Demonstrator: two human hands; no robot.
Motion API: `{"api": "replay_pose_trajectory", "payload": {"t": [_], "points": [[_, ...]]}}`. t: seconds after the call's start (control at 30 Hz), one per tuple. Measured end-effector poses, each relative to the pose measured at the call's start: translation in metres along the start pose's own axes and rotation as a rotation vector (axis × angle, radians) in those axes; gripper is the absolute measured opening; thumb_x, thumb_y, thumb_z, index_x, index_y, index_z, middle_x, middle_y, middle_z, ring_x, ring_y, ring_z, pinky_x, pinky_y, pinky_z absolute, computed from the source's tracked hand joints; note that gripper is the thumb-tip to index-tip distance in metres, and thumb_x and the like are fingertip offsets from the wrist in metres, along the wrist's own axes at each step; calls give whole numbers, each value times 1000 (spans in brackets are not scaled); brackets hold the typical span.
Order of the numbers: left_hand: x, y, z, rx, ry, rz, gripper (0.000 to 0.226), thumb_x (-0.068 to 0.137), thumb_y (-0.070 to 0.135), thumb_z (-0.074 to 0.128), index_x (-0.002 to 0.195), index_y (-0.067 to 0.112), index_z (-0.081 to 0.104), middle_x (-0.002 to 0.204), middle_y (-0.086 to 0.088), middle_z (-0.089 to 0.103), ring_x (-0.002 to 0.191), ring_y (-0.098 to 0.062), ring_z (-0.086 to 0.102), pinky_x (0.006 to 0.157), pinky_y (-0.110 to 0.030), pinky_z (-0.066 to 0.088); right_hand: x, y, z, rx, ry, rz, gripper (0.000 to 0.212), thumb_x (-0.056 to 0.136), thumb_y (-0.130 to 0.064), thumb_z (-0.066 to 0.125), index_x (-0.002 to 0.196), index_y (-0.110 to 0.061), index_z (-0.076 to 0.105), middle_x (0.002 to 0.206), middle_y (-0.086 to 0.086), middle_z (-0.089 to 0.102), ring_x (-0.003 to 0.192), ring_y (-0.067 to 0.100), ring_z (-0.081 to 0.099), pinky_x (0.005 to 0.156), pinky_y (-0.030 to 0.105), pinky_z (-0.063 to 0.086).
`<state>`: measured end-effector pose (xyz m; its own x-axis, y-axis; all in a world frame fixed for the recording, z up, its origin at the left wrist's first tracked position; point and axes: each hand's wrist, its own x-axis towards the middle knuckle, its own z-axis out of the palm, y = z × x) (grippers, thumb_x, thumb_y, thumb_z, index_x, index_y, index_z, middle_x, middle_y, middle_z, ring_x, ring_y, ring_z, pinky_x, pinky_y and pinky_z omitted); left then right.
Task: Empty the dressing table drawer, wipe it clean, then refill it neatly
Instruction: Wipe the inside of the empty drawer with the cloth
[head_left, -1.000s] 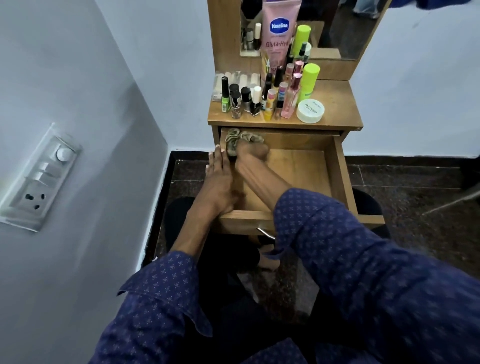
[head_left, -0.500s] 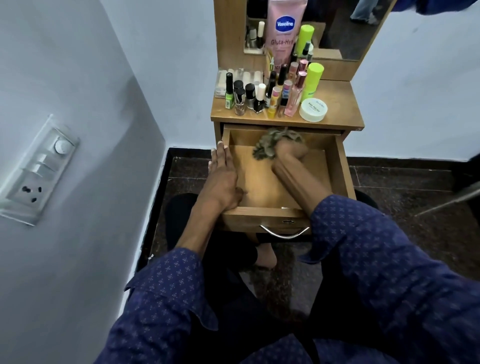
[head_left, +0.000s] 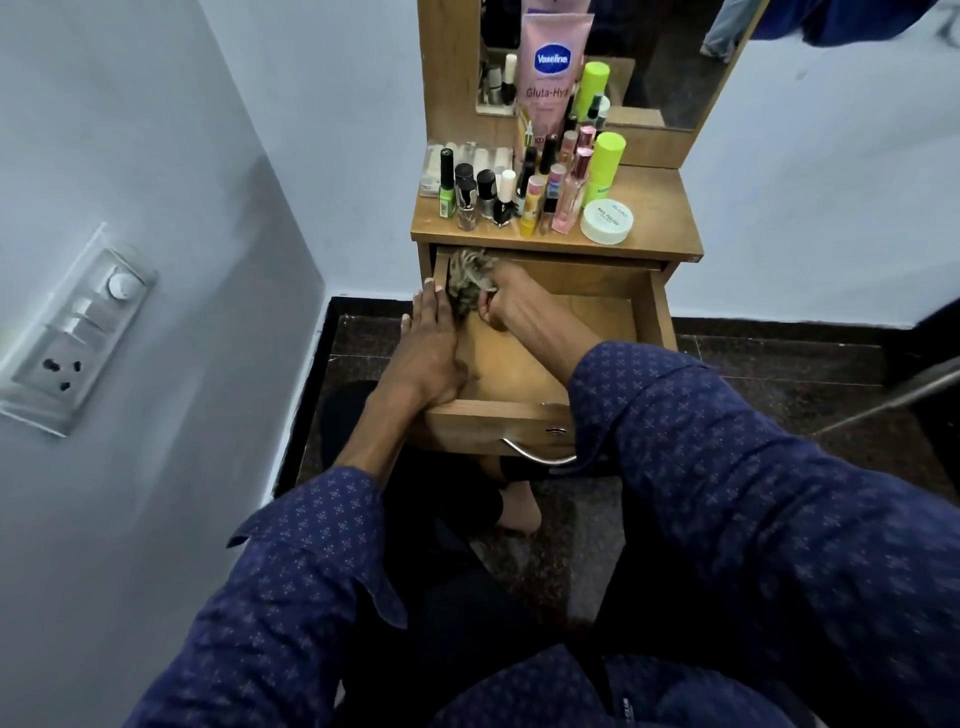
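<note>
Your right hand (head_left: 501, 296) grips the crumpled grey-brown wiping cloth (head_left: 467, 278), fingers curled round it, pressing it into the far-left corner of the open light-wood drawer (head_left: 652, 312), at about 11 o'clock inside the drawer. Your left hand (head_left: 431, 348) lies flat with fingers straight along the drawer's left wall at 9 o'clock, touching the cloth. At 12 o'clock, on the wooden dressing-table top (head_left: 660, 218), stand the small cosmetic bottles (head_left: 511, 195).

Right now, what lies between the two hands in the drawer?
In the head view, only the cloth, held by the right hand, beside the left hand.
</note>
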<state>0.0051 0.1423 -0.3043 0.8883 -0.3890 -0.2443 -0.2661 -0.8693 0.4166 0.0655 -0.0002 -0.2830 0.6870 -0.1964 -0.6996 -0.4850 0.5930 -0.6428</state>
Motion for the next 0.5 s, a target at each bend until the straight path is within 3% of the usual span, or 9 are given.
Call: {"api": "replay_pose_trajectory", "payload": {"t": [0.1, 0.2, 0.37, 0.5], "points": [[-1, 0, 1, -11, 6, -9, 113, 93, 12, 71, 162, -2, -17, 170, -20, -27, 160, -34, -19, 132, -48, 0, 6, -7, -9, 64, 92, 69, 35, 107, -29, 49, 78, -12, 55, 81, 0, 57, 58, 7, 47, 43, 11, 37], [-2, 3, 2, -21, 0, -15, 114, 92, 13, 73, 162, -4, -17, 170, -22, -27, 159, -37, -21, 132, -47, 0, 16, 0, -12, 61, 79, 96, 33, 107, -29, 46, 82, -12, 58, 79, 2, 57, 62, 9, 47, 45, 12, 38], [-4, 3, 0, -32, 0, -14, 115, 92, 16, 73, 162, -3, -16, 170, -22, -25, 160, -36, -20, 132, -45, -1, 16, 21, 0, 209, -171, 143, 31, 107, -19, 40, 89, -10, 63, 70, 5, 66, 48, 11, 54, 36, 15, 40], [-6, 3, -1, -13, 11, 4, 111, 94, 20, 71, 163, -2, -14, 172, -20, -22, 161, -34, -16, 131, -46, 0, 14, 7, -3, 361, -145, 130, 35, 106, -15, 39, 79, -7, 59, 65, 8, 62, 54, 13, 51, 33, 15, 38]]}}
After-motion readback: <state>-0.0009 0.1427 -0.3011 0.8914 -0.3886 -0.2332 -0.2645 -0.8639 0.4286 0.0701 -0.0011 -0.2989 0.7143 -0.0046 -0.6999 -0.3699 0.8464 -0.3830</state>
